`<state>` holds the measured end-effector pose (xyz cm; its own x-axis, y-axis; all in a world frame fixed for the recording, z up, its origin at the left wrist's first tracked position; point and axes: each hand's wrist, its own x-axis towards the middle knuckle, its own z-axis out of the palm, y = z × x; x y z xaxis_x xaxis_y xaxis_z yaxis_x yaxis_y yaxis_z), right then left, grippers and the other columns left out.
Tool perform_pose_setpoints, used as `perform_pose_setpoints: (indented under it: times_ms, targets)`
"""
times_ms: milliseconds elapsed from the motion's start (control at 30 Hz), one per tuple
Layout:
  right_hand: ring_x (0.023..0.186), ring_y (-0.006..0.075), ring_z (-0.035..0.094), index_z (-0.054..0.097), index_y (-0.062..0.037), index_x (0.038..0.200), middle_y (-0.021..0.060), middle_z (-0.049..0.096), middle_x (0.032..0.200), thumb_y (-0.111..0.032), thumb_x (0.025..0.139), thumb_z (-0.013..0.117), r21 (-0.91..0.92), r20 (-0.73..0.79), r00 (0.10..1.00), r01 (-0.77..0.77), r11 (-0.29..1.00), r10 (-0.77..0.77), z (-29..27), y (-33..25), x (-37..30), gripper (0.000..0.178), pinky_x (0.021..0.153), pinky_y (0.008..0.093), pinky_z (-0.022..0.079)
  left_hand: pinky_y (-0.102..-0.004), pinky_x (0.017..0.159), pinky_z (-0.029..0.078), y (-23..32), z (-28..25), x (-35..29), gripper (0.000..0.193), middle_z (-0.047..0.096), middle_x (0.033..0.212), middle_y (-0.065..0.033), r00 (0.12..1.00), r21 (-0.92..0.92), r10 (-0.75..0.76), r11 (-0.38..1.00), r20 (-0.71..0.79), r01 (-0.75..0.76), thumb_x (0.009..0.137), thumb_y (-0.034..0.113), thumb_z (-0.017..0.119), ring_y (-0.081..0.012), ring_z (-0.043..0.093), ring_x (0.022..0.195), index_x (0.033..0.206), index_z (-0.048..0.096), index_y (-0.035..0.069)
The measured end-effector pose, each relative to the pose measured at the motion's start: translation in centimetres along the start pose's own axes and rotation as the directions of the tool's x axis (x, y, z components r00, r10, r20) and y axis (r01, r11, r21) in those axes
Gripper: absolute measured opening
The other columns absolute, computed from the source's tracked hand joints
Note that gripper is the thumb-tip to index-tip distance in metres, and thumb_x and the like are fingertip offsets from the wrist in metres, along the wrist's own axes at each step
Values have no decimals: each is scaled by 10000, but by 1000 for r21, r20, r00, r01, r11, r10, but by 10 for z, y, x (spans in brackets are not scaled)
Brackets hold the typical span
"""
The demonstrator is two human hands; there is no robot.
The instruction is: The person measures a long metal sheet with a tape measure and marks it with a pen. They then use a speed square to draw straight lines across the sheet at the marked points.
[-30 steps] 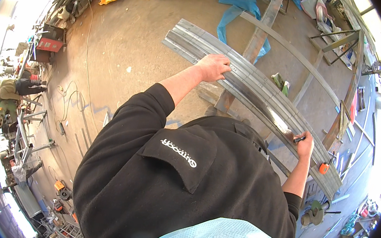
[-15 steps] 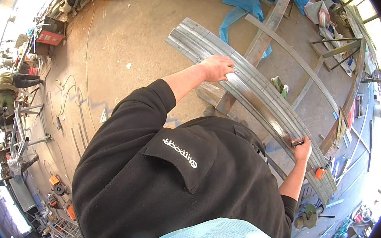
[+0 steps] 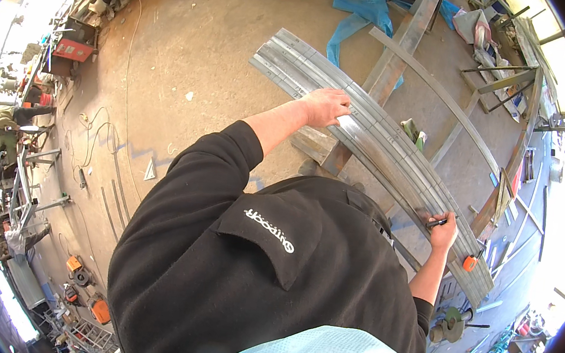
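Several long grey metal tubes lie side by side, slanting from upper left to lower right, with dark marks across their faces. My left hand is closed over one of the nearer tubes, its fingers curled round the top; the fingertips are partly hidden. Farther along to the right, my right hand grips a black marker pen whose tip points left over the near tubes. An orange tape measure rests on the tubes just beyond that hand.
A rusty steel beam runs under the tubes. Beyond them lie a curved-looking metal strip and blue plastic sheeting. At left are a red machine, cables on the floor and a person. An angle grinder sits at lower right.
My right hand has turned slightly and shifted a little left with the marker pen. My left hand still holds on, and the shine on the nearer tubes has changed.
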<state>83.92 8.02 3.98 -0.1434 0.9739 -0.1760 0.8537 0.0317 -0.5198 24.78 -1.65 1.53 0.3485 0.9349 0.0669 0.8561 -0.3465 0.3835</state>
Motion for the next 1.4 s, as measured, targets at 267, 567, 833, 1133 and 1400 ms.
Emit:
perform_pose_setpoints:
  times_ms: [267,567,833,1133,1400]
  targets:
    - [932,292,798,689,-35,1035,120,849,1021,-116,858,962,-37,-158,987,17,999,-23,-8,10,-4,335,899,433,605,-453,1171,527,3,-6,3,447,679,1331,-59,998,12,-29,1000,64,28,937,279,897,-298,641,1344,1340,776,129]
    - [982,290,803,645,-44,1052,131,863,1144,-168,910,944,42,-203,977,-54,998,61,-6,5,-53,354,917,417,601,-527,1225,506,-53,-26,-61,476,728,1469,-145,587,-155,-605,755,-538,637,1011,433,841,-343,651,1415,1372,807,125]
    - [1199,450,760,588,-79,1076,140,834,1337,-96,848,912,-176,-123,992,14,984,-36,15,-22,-54,397,1003,516,573,-457,1120,589,-162,-39,-138,450,810,1331,-188,255,-414,-932,345,-259,842,890,283,809,-368,745,1285,1290,850,80]
    - [1076,441,707,606,-103,1075,122,760,1070,-81,818,938,-261,-61,978,177,949,-199,22,-24,-38,420,887,564,528,-431,1063,625,-184,-33,-147,447,864,1221,-163,302,-443,-933,360,-196,821,850,228,796,-336,818,1169,1267,875,88]
    - [1044,450,699,604,-106,1087,131,737,1041,-53,834,916,-289,3,973,222,931,-231,17,-29,-37,405,861,564,528,-418,1101,611,-182,-38,-148,439,854,1258,-185,301,-419,-936,350,-180,838,879,237,814,-338,805,1219,1286,870,82]
